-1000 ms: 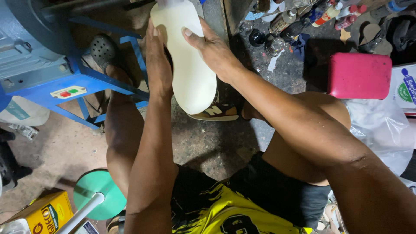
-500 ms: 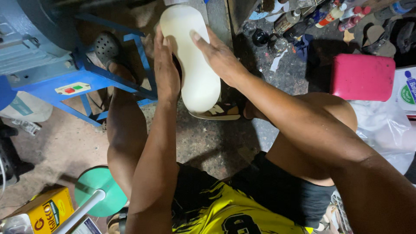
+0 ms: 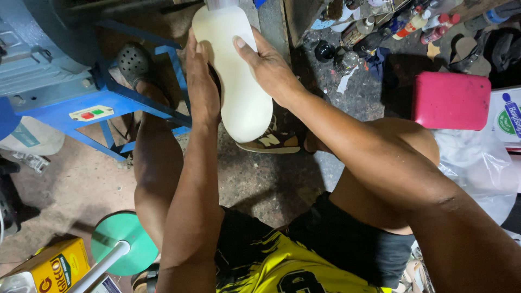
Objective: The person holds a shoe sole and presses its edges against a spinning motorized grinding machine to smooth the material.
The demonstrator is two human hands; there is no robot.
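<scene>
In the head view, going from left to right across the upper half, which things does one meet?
Blue machine frame → left hand → cream rounded piece → right hand → pink box.

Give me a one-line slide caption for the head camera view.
Seated person's left hand and right hand hold a cream oval form upright beside a blue machine frame.

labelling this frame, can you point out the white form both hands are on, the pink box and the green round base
white form (image 3: 241,92), head view, on its broad middle.
pink box (image 3: 451,101), head view, centre of its top face.
green round base (image 3: 116,236), head view, on the disc left of the pole.
</scene>
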